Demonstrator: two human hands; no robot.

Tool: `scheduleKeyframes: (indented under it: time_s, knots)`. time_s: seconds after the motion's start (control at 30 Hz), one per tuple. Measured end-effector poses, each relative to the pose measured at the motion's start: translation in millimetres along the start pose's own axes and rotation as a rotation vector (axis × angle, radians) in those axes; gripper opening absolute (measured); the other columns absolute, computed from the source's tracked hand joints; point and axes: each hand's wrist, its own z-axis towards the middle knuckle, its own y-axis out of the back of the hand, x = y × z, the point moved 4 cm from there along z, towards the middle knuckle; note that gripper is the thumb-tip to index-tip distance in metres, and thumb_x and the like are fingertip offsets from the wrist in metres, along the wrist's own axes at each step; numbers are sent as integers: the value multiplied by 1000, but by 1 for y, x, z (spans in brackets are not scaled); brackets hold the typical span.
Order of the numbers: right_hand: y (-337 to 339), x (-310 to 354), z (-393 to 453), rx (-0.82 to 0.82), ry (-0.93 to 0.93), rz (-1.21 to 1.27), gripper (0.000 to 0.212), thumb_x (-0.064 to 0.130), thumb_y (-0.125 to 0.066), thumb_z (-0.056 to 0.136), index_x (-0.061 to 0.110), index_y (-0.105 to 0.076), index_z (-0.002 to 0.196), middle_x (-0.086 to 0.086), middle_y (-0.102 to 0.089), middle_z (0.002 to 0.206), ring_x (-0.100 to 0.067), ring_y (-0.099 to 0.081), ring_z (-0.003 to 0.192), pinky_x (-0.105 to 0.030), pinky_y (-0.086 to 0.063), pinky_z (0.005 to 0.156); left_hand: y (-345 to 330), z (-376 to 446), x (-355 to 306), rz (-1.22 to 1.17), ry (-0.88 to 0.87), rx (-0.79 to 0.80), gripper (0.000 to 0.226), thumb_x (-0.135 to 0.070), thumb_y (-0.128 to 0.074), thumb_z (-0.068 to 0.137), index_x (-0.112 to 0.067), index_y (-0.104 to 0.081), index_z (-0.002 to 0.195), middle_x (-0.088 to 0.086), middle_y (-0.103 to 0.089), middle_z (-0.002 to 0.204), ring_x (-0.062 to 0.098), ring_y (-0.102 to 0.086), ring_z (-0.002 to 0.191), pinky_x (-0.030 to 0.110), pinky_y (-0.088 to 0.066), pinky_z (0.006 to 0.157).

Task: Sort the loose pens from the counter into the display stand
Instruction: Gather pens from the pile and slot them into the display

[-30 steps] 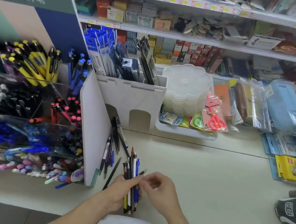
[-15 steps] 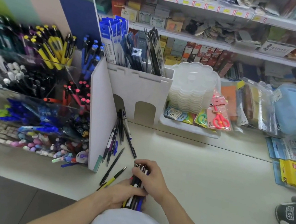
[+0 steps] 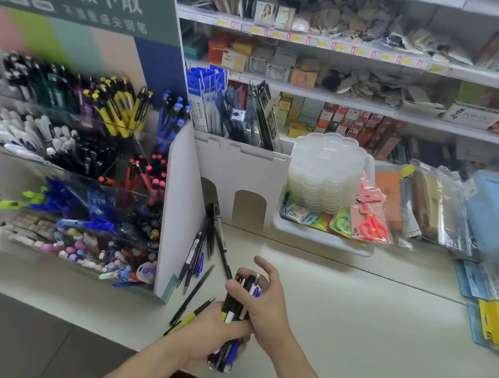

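Since a moment ago both my hands have drawn nearer the stand with the bundle, and my right fingers have loosened off its top. My left hand [image 3: 208, 326] has its grip clamped round the lower half of the pen bundle [image 3: 233, 316]; my palm hides how many pens it holds, and their lower tips blur together below my fist. My right hand [image 3: 262, 301] steadies the upper part, thumb across the barrels, forefinger lifted apart; whether its other fingers curl behind I cannot tell.

Just left of my grip a yellow-and-black pen [image 3: 190, 316] and a dark pen [image 3: 193, 294] lie loose on the surface [image 3: 351, 322]. More loose pens [image 3: 203, 243] lean against the white side panel, their tops hidden in its arch. The display stand [image 3: 86, 167] sits further left, its left side cut off and blurred. To my right the surface is open up to the white tray [image 3: 314, 238].
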Motion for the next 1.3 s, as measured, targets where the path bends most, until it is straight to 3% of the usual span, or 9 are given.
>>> scheduleKeyframes:
  time_s: [0.2,0.27,0.4,0.6,0.77,0.87,1.07,1.2,1.3]
  knots:
    - [-9,49,-20,287,73,-98,41,18,-79,87,14,-66,126,-13,-75,107,-32,-71,98,-30,-57,87,0,-38,-29,-252,-143,21,28,-17,-73,86,3,-60,101,19,-59,82,30,-57,64,39,-52,62]
    - [-13,60,-25,293,95,-168,39,21,-79,88,19,-67,124,-15,-72,92,-34,-64,77,-28,-57,78,2,-51,-35,-327,-190,8,35,-18,-74,85,6,-61,105,23,-61,87,32,-60,67,40,-53,64]
    - [-27,77,-37,345,107,-213,46,20,-81,87,18,-64,130,-4,-64,84,-12,-53,54,-23,-47,53,7,-75,-39,-440,-244,46,27,-15,-77,82,-4,-74,106,30,-62,91,38,-63,79,47,-52,76]
    - [-39,102,-57,296,144,-300,58,9,-86,80,30,-62,129,4,-68,91,-19,-58,62,-29,-47,52,17,-95,-40,-439,-257,290,43,-11,-74,87,4,-61,126,32,-62,104,43,-62,96,56,-47,95]
    - [-67,119,-65,255,247,-624,53,22,-87,79,42,-64,122,5,-68,104,-12,-62,60,-43,-60,70,44,-121,-45,-260,-244,187,70,-30,-81,69,3,-56,125,16,-70,99,32,-68,91,49,-54,90]
    - [-100,127,-70,390,275,-824,44,32,-81,86,49,-63,122,15,-64,119,-3,-68,87,-38,-57,88,67,-141,-47,-206,-239,137,64,-36,-75,60,-6,-57,114,-1,-69,88,12,-68,78,31,-52,81]
    - [-189,125,-64,452,250,-840,27,38,-84,81,35,-76,107,6,-74,106,-16,-69,102,-44,-54,92,141,-168,-36,-206,-255,127,68,-41,-74,61,-11,-56,120,-4,-66,98,3,-66,79,26,-49,82]
    - [-246,123,-54,411,283,-710,21,22,-82,82,32,-77,100,-1,-77,99,-19,-72,93,-38,-58,85,200,-182,-22,-178,-267,76,109,-70,-88,46,-11,-57,132,2,-67,114,13,-65,91,36,-49,91]
    - [-280,126,-48,330,323,-577,29,21,-77,81,28,-76,109,-9,-77,97,-25,-73,91,-34,-57,83,237,-196,-21,-286,-275,177,76,-55,-84,71,-9,-61,127,11,-68,109,21,-65,85,37,-50,83]
